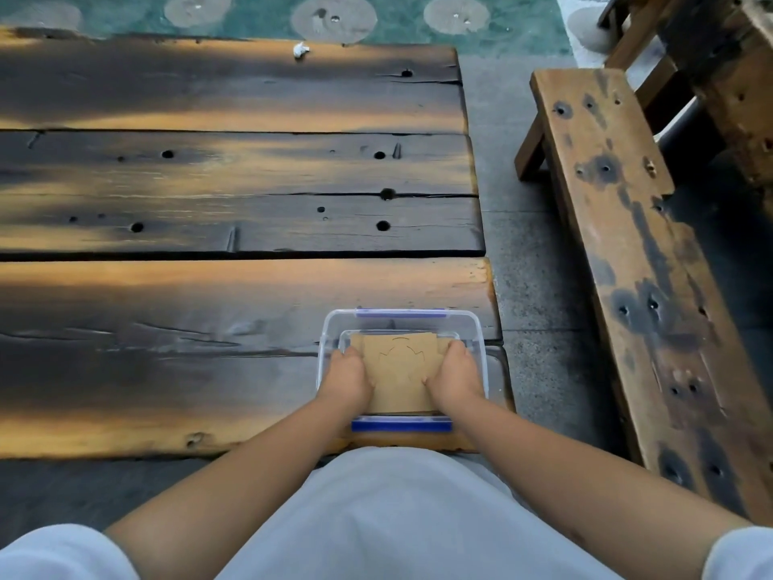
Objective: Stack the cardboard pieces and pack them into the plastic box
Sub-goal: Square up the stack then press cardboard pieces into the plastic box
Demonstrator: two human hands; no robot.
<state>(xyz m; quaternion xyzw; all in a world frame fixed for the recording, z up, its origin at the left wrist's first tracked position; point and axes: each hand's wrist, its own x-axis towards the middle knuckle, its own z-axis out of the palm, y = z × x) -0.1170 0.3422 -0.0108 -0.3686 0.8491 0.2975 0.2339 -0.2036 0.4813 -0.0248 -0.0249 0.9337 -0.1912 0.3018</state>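
Head view looks down over a dark, scorched-looking wooden counter [234, 295] made of wide planks with knot holes. At its near right corner sits a clear plastic box [481, 353] with blue latches on its far and near rims. Inside the box lies a stack of brown cardboard pieces [399, 370], the top one showing a curved cut outline; the stack lies flat, with its near end close to the box's near blue latch.

Both hands are in the box. The left hand [346, 380] rests on the left edge of the stack, fingers curled down over it, and the right hand [454, 378] does the same on the right edge. Each is bent closed around its side of the cardboard, so the stack is pressed between them. Whether the fingertips reach under the stack cannot be told.

Bare forearms reach forward from white short sleeves, over a pale garment [393, 517] in the foreground. A small white scrap [300, 50] lies at the counter's far edge. To the right, apart from the counter, stands a worn wooden bench [627, 253] on grey paving [531, 265].
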